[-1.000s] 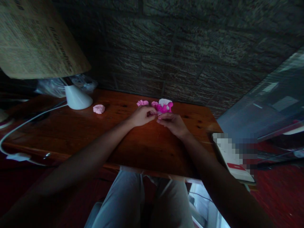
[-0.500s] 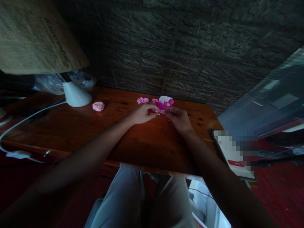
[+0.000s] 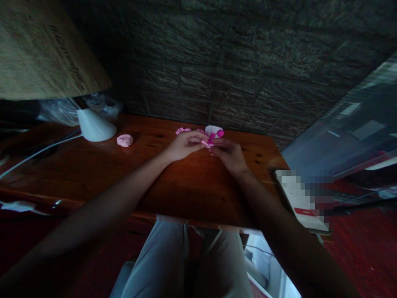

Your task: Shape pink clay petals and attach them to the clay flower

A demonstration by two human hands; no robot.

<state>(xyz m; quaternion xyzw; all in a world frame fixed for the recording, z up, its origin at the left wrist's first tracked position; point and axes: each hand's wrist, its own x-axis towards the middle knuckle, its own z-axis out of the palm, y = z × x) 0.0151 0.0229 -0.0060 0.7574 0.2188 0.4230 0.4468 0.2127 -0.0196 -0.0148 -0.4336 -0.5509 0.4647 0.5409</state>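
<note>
Over the wooden table, my left hand and my right hand meet with fingertips pinched on a small pink piece. Its material is too blurred to name. Just behind the fingers lie a magenta piece with rounded lobes and a whitish, rounded piece. A pink fringed piece, petal-like in shape, shows past my left knuckles, partly covered. Farther left, a pale pink crumpled lump rests apart from both hands.
A lamp with a white base and printed brown shade stands at left, clear plastic behind it. Its white cord crosses the table. A flat pale item lies at the right edge. A dark brick wall rises behind.
My fingertips have come closer together around the small pink piece. My left hand now covers more of the pink pieces behind it. The whole view has shifted slightly.
</note>
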